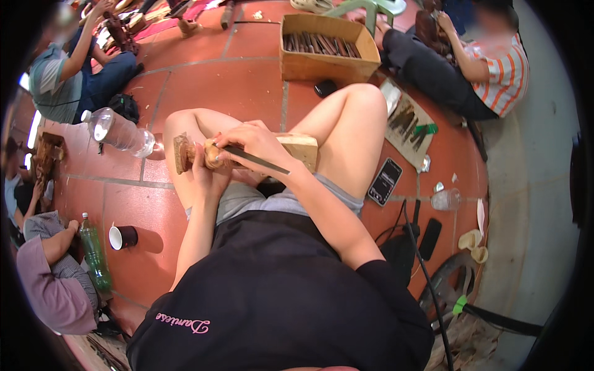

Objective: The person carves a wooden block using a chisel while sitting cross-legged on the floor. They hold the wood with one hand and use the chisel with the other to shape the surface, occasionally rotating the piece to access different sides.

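I sit cross-legged, holding a small light-brown wood carving [183,153] over my lap. My left hand [210,176] is wrapped round the carving from below, its thumb up along the near side. In my right hand [255,142] is a dark, flat, narrow file [257,161], slanting down to the right across my wrist. The fingers of that hand bend over the carving, where the file's far end meets its rounded part. Behind my right wrist, a pale wooden block [300,149] lies across my legs. My fingers partly hide the carving's middle.
Ahead stands a wooden box [322,70] of thin tools. To the right are more tools on a sheet [402,139] and a phone [385,181]. On the left are a clear bottle [120,133], a dark cup [127,237] and a green bottle [94,253]. Other people sit around.
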Demonstrator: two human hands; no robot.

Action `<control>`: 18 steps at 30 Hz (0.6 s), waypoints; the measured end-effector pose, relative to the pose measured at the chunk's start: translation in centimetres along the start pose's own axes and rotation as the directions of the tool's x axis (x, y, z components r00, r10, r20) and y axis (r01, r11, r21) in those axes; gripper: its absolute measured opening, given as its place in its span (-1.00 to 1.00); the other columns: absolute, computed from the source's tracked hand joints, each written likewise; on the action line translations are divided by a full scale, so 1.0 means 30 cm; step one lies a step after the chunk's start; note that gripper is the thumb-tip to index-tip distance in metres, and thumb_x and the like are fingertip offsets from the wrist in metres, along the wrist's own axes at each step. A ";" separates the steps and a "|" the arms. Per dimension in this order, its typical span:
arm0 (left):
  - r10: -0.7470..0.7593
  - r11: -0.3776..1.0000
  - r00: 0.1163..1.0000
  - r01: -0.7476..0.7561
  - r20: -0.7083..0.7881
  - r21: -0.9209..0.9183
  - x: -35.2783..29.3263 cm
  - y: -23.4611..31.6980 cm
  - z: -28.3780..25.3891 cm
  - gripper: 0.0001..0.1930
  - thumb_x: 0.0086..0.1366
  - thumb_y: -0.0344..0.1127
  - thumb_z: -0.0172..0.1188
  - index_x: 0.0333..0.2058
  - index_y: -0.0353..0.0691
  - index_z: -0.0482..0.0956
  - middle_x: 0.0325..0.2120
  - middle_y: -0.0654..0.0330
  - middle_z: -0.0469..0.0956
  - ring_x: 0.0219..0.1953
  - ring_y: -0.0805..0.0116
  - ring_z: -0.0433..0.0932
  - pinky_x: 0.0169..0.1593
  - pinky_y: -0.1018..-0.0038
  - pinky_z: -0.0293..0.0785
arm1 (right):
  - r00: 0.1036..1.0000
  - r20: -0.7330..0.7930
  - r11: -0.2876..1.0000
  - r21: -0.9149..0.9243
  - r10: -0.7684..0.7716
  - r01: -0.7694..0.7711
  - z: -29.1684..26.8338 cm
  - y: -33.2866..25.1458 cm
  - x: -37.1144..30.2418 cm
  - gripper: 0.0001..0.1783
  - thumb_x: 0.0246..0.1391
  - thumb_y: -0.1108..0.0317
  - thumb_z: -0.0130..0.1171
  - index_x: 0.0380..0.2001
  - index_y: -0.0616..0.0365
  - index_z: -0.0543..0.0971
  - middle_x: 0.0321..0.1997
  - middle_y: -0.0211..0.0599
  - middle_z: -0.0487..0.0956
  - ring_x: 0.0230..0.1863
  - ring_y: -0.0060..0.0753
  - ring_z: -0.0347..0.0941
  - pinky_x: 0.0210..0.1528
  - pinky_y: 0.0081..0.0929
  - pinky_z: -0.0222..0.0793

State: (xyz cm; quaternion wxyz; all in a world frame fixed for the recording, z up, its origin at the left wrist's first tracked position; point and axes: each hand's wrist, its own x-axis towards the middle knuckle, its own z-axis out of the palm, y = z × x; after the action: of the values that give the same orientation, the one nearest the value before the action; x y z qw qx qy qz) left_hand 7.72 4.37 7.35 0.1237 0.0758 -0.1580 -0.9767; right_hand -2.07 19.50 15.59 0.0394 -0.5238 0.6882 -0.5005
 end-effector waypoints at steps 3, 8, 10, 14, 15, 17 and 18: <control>-0.001 0.998 0.999 0.004 -0.037 0.067 -0.006 -0.008 0.035 -0.37 0.38 0.15 -0.06 0.11 -0.35 0.32 -0.02 0.03 0.45 0.02 0.13 0.45 0.18 0.14 0.35 | 0.999 0.033 1.000 -0.018 0.001 0.000 -0.037 -0.012 -0.006 -0.74 -0.03 0.18 0.34 -0.29 0.06 0.64 -0.22 -0.35 0.65 -0.12 -0.39 0.54 0.15 -0.35 0.13; -0.034 0.999 0.999 0.034 0.034 -0.009 0.008 0.005 -0.008 -0.37 0.39 0.15 -0.07 0.13 -0.35 0.32 0.06 -0.03 0.43 0.13 0.08 0.40 0.25 0.12 0.27 | 0.991 0.068 0.992 0.068 -0.111 0.107 -0.083 0.002 0.008 -0.71 -0.06 0.20 0.35 -0.35 0.18 0.62 -0.38 -0.17 0.64 -0.40 -0.09 0.54 -0.37 -0.33 0.44; -0.032 0.999 0.999 0.032 0.014 -0.010 0.007 -0.005 -0.033 -0.37 0.39 0.14 -0.07 0.11 -0.36 0.33 0.04 -0.03 0.45 0.12 0.09 0.42 0.25 0.13 0.27 | 0.990 0.088 0.994 0.025 -0.110 0.109 -0.103 -0.004 -0.005 -0.75 -0.05 0.26 0.35 -0.34 0.20 0.63 -0.37 -0.18 0.65 -0.37 -0.16 0.56 -0.32 -0.37 0.46; -0.004 0.998 0.998 0.007 -0.055 0.058 0.007 0.009 -0.056 -0.41 0.31 0.05 0.15 0.09 -0.35 0.37 -0.03 0.01 0.51 0.03 0.16 0.50 0.14 0.23 0.45 | 0.984 0.055 0.959 0.219 0.170 -0.178 -0.117 -0.038 -0.018 -0.81 -0.03 0.45 0.34 -0.29 0.24 0.65 -0.30 -0.26 0.67 -0.24 -0.43 0.59 -0.15 -0.50 0.49; -0.015 0.999 1.000 0.015 -0.007 0.030 0.007 0.003 -0.054 -0.42 0.31 0.06 0.14 0.08 -0.32 0.38 -0.03 0.00 0.51 0.04 0.14 0.50 0.15 0.20 0.44 | 0.963 0.008 0.931 0.255 0.270 -0.263 -0.121 -0.055 -0.021 -0.82 -0.02 0.50 0.32 -0.28 0.25 0.66 -0.27 -0.29 0.67 -0.19 -0.50 0.58 -0.10 -0.53 0.49; -0.008 0.999 0.999 0.006 0.033 0.054 0.004 -0.006 -0.046 -0.44 0.32 0.09 0.11 0.07 -0.26 0.39 0.01 -0.05 0.48 0.11 0.08 0.45 0.23 0.13 0.34 | 0.951 -0.119 0.890 0.400 0.285 -0.217 -0.105 -0.036 -0.024 -0.85 0.01 0.54 0.29 -0.29 0.26 0.66 -0.25 -0.29 0.65 -0.20 -0.51 0.55 -0.12 -0.54 0.47; -0.006 0.998 0.998 0.002 0.056 0.068 0.008 -0.005 -0.043 -0.44 0.32 0.10 0.11 0.07 -0.25 0.39 0.02 -0.07 0.47 0.12 0.07 0.44 0.24 0.13 0.32 | 0.939 -0.182 0.861 0.479 0.291 -0.174 -0.089 -0.008 -0.024 -0.85 -0.01 0.58 0.29 -0.30 0.26 0.66 -0.23 -0.29 0.65 -0.21 -0.48 0.56 -0.11 -0.55 0.47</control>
State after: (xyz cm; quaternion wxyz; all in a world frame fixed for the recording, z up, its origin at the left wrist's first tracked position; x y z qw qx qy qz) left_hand 7.71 4.06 6.07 0.1145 0.0528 -0.1943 -0.9728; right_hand -3.13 21.78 16.74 0.1351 -0.3454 0.6095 -0.7007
